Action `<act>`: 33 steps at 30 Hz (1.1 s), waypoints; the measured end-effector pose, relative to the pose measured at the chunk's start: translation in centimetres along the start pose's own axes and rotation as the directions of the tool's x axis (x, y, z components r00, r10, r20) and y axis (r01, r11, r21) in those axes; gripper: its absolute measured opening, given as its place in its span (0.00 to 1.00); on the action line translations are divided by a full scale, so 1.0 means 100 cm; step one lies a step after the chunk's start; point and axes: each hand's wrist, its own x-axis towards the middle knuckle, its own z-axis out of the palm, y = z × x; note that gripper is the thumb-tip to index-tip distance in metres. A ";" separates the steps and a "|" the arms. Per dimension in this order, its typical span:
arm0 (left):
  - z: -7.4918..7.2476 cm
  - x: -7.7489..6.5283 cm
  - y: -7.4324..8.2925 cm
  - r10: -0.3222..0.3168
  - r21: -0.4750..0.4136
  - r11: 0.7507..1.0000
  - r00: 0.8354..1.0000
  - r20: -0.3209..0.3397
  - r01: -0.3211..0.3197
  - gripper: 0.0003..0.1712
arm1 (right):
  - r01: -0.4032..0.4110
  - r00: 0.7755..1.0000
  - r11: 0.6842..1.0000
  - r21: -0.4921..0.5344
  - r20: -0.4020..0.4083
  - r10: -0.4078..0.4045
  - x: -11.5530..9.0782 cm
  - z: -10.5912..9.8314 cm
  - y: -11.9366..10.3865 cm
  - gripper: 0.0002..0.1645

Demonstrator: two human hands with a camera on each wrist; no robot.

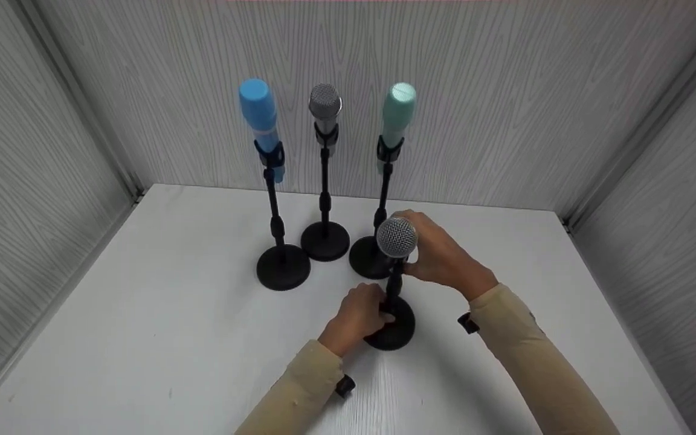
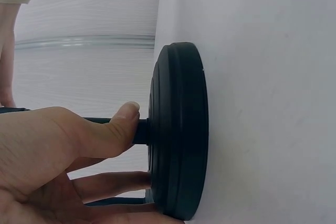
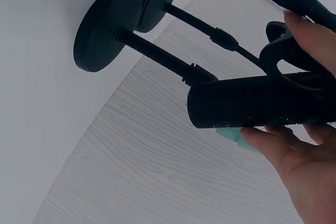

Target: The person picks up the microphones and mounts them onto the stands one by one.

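Note:
At the front, a microphone with a silver mesh head (image 1: 397,237) sits in the clip (image 3: 273,59) of a black desk stand (image 1: 401,329). My left hand (image 1: 357,315) grips the lower part of this stand. In the left wrist view its thumb (image 2: 123,124) lies on the pole just above the round base (image 2: 181,129), and fingers touch the base. My right hand (image 1: 447,258) holds the microphone's dark handle (image 3: 241,103) near the clip, with the thumb on the opposite side from the fingers. The mesh head hides part of the right fingers in the head view.
Behind stand three more black stands: one with a blue microphone (image 1: 257,109), one with a silver-grey microphone (image 1: 325,103), one with a mint green microphone (image 1: 399,109). Their bases sit close together. Grey wood-grain panels (image 1: 493,109) enclose the white table (image 1: 173,302).

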 end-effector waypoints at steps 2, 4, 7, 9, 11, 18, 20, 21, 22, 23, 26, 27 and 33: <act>0.002 0.000 0.000 0.012 -0.001 1.000 1.000 -0.007 -0.012 0.16 | 0.005 1.000 1.000 -0.001 -0.007 -0.005 0.000 0.000 -0.001 0.51; 0.003 0.001 0.001 0.009 0.003 1.000 1.000 -0.011 -0.009 0.17 | -0.013 1.000 1.000 0.004 -0.008 0.013 -0.001 0.000 0.001 0.49; 0.004 0.000 0.002 -0.004 0.013 1.000 1.000 -0.013 0.004 0.17 | -0.050 0.999 0.998 0.034 -0.013 0.050 -0.003 0.000 0.003 0.44; 0.004 0.000 0.003 -0.009 0.018 1.000 1.000 -0.010 0.010 0.17 | -0.068 0.997 0.996 0.051 -0.017 0.069 -0.005 0.000 0.004 0.42; 0.005 0.000 0.003 -0.009 0.024 1.000 1.000 -0.005 0.009 0.17 | -0.069 0.997 0.996 0.062 -0.025 0.070 -0.006 0.000 0.005 0.41; 0.006 -0.001 0.003 0.003 0.024 1.000 1.000 -0.007 -0.002 0.16 | -0.038 0.997 0.998 0.048 -0.065 0.041 -0.007 -0.003 0.005 0.44; 0.006 -0.001 0.003 0.002 0.032 0.999 1.000 -0.006 -0.002 0.16 | -0.032 0.997 0.999 0.041 -0.074 0.035 -0.006 -0.004 0.005 0.44; 0.006 -0.002 0.003 0.000 0.033 0.999 1.000 -0.004 0.000 0.16 | -0.029 0.996 0.999 0.038 -0.079 0.032 -0.007 -0.003 0.005 0.43; 0.006 -0.002 0.004 -0.001 0.033 0.999 1.000 -0.001 0.001 0.16 | -0.026 0.996 0.999 0.035 -0.083 0.029 -0.007 -0.003 0.005 0.43; 0.006 -0.002 0.004 -0.003 0.031 1.000 1.000 0.002 0.003 0.16 | -0.022 0.996 0.999 0.037 -0.089 0.025 -0.007 -0.003 0.004 0.42; 0.005 -0.001 0.005 -0.001 0.031 1.000 1.000 0.006 0.001 0.16 | 0.016 0.993 0.999 0.034 -0.118 -0.012 -0.008 -0.003 0.004 0.39; 0.005 0.000 0.004 0.001 0.042 0.999 1.000 0.002 -0.001 0.15 | 0.037 0.991 0.999 0.029 -0.128 -0.033 -0.008 -0.003 0.004 0.38; 0.002 0.002 0.001 0.016 0.135 0.991 1.000 -0.025 -0.012 0.15 | 0.087 0.986 0.996 0.020 -0.144 -0.083 -0.010 0.001 0.006 0.29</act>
